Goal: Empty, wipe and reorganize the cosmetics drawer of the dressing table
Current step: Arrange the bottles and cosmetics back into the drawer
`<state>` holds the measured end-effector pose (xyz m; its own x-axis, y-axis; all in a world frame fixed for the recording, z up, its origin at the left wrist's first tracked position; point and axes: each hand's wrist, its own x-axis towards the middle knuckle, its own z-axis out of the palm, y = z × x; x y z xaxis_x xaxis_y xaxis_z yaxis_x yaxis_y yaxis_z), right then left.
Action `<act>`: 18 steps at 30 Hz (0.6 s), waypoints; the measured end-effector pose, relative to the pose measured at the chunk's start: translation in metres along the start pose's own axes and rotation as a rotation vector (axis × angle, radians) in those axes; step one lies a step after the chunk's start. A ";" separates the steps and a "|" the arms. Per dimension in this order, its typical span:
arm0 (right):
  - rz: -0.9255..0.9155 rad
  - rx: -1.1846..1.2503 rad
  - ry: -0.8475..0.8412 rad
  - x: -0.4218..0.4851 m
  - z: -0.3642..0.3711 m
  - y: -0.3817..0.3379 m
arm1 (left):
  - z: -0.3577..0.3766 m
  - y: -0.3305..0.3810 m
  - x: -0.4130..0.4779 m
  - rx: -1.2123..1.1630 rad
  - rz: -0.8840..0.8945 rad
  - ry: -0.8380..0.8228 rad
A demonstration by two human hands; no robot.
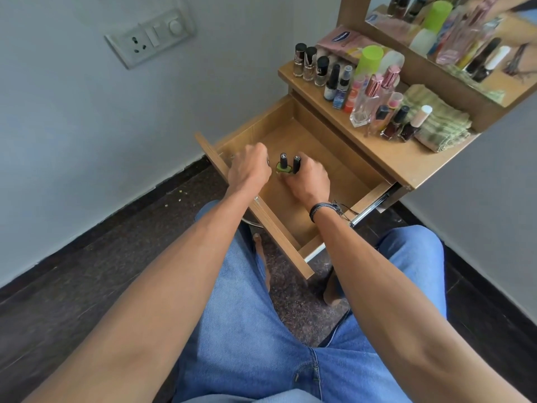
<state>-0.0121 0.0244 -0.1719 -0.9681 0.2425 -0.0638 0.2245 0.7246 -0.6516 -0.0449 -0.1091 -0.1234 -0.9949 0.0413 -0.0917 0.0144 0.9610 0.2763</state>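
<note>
Open drawer [255, 123] holds two black-capped bottles: green bottle [283, 167] between the hands, dark bottle [296, 164] gripped by right hand [308, 183]; left hand [250, 168] curled, contents unclear.

drawer [328, 158]: matt wood laminate | slide rail [367, 212]: shiny metal | towel [436, 123]: ribbed cloth | perfume bottle [361, 112]: clear glass

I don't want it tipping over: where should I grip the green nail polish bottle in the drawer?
Probably pinch its black cap from above: the green nail polish bottle stands upright, and the right hand, holding a second bottle, crowds its base.
</note>
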 end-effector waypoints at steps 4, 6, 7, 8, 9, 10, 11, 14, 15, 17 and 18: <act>-0.003 -0.024 0.005 0.000 0.000 -0.001 | 0.000 0.000 -0.002 -0.013 0.037 -0.021; -0.011 -0.036 -0.009 0.000 0.001 -0.001 | -0.001 -0.001 -0.002 -0.032 0.050 -0.036; -0.020 -0.036 -0.021 -0.001 0.001 -0.002 | -0.002 0.000 -0.001 -0.042 0.049 -0.045; -0.034 -0.036 -0.037 -0.002 0.001 -0.003 | -0.003 0.000 -0.001 -0.047 0.044 -0.056; -0.050 -0.040 -0.054 -0.002 0.001 -0.004 | -0.004 0.000 -0.001 -0.049 0.036 -0.066; -0.064 -0.048 -0.069 -0.003 0.002 -0.005 | -0.005 0.001 -0.001 -0.051 0.030 -0.074; -0.073 -0.054 -0.079 -0.004 0.002 -0.005 | -0.005 0.001 0.000 -0.054 0.027 -0.077; -0.073 -0.043 -0.090 -0.004 0.002 -0.005 | -0.005 0.000 0.001 -0.057 0.018 -0.071; -0.070 -0.037 -0.096 -0.004 0.001 -0.005 | -0.004 0.000 0.002 -0.058 0.014 -0.071; -0.063 -0.029 -0.110 -0.004 0.001 -0.005 | -0.004 0.000 0.002 -0.060 0.006 -0.077; -0.058 -0.023 -0.116 -0.004 0.001 -0.005 | -0.005 0.000 0.003 -0.062 0.003 -0.082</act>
<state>-0.0100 0.0192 -0.1688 -0.9856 0.1249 -0.1143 0.1693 0.7503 -0.6391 -0.0481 -0.1103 -0.1192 -0.9834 0.0688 -0.1679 0.0086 0.9420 0.3354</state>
